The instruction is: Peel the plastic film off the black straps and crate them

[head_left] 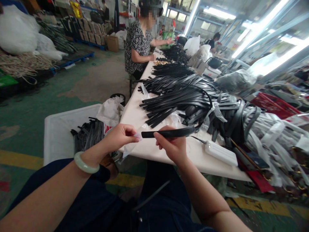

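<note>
My right hand [172,145] grips a black strap [169,132] just above the near edge of the table. One flat end of the strap points left, and the other part curves back behind my hand. My left hand [126,136] pinches a thin clear plastic sleeve [138,136] close to that flat end; whether sleeve and strap touch I cannot tell. Beyond my hands, a heap of black straps [173,101] lies along the white tabletop [149,149], with bits of clear plastic among them.
At the lower left stands a white bin [58,129] with plastic-wrapped straps in it. A white power bank [220,153] with a cable lies to the right. Wrapped straps [270,135] pile up farther right. A person [138,45] works at the table's far left side.
</note>
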The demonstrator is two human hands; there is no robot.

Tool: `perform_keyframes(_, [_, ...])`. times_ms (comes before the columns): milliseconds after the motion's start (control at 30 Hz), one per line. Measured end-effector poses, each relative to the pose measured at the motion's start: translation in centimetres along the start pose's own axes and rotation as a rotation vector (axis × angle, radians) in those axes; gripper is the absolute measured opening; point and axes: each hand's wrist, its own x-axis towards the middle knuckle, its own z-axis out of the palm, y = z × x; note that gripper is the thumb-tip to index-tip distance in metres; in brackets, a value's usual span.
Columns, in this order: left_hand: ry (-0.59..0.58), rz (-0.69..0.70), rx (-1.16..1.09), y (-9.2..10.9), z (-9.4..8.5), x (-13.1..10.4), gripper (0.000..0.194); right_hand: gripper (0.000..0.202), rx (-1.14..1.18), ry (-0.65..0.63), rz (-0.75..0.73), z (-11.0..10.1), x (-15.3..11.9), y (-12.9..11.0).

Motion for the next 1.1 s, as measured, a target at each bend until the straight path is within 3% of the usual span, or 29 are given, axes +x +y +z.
perform_keyframes(167, [0.008,-0.014,-0.049,-0.5,0.1,0.1,0.025,0.019,-0.128,-0.051,-0.113,-0.1,0.1,0.5])
perform_keyframes(267, [-0.048,0.004,-0.025,-0.5,0.0,0.1,0.025,0.021,-0.233,-0.22,-0.175,-0.1,0.8,0.7])
perform_keyframes(400, [-0.156,0.118,0.043,-0.4,0.1,0.1,0.023,0.021,-0.292,-0.566,-0.073,0.0,2.5,1.8])
perform_keyframes(467, [-0.146,0.109,0.064,-0.6,0.3,0.2,0.025,0.025,-0.255,-0.615,0.057,0.2,3.2,2.8])
perform_keyframes(567, [-0.077,0.019,0.06,-1.4,0.7,0.2,0.029,0.036,-0.166,-0.513,0.231,0.4,3.5,4.1])
perform_keyframes(700, [-0.014,-0.07,0.015,-2.4,1.6,0.1,0.031,0.04,-0.155,-0.392,0.276,1.1,2.9,4.5])
perform_keyframes(833, [0.074,-0.09,-0.014,-2.9,1.9,0.3,0.025,0.038,-0.155,-0.25,0.269,1.6,2.3,4.6])
perform_keyframes(967, [0.118,-0.035,0.04,-2.8,1.8,0.6,0.022,0.047,-0.088,-0.421,0.277,1.1,2.4,5.1])
perform_keyframes(1100, [0.137,-0.01,0.042,-2.5,2.0,0.5,0.02,0.049,-0.1,-0.219,0.163,1.3,2.1,5.4])
